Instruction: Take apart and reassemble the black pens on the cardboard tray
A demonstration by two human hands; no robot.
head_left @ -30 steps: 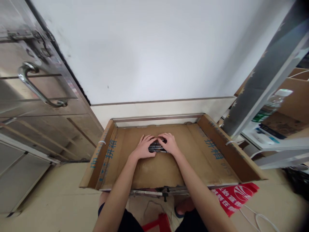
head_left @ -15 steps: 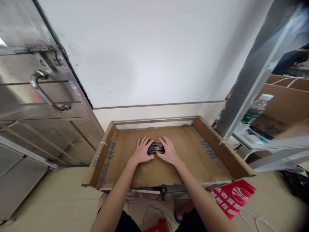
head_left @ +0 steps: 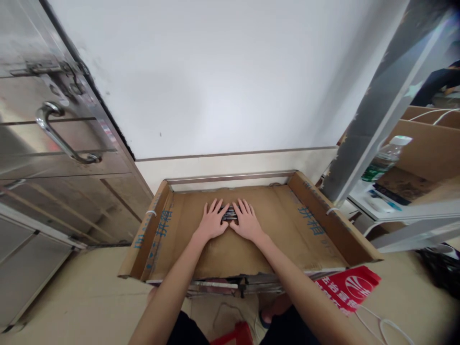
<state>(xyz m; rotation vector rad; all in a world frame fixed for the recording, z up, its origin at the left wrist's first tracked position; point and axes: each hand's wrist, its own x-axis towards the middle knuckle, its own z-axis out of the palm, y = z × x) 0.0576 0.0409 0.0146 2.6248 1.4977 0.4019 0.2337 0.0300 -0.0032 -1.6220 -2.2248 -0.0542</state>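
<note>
Several dark, slim pens (head_left: 229,214) lie side by side on brown cardboard (head_left: 233,258), between my two hands. My left hand (head_left: 212,222) rests palm down over their left ends, its fingers stretched out and apart. Over the right ends lies my right hand (head_left: 247,221), likewise palm down with spread fingers. Both thumbs point inward along the near side of the pens, with a small gap between them. The hands hide the ends of the pens, and only the middle part shows.
Raised cardboard walls (head_left: 325,218) border the work surface at the sides. A white wall (head_left: 230,86) stands behind it. At left is a metal door with a handle (head_left: 66,139). A plastic bottle (head_left: 386,158) stands on a shelf at right; a red printed sheet (head_left: 350,290) hangs below.
Both hands have come slightly closer together and lie flatter over the pens, so less of the pens shows. The camera view has shifted a little.
</note>
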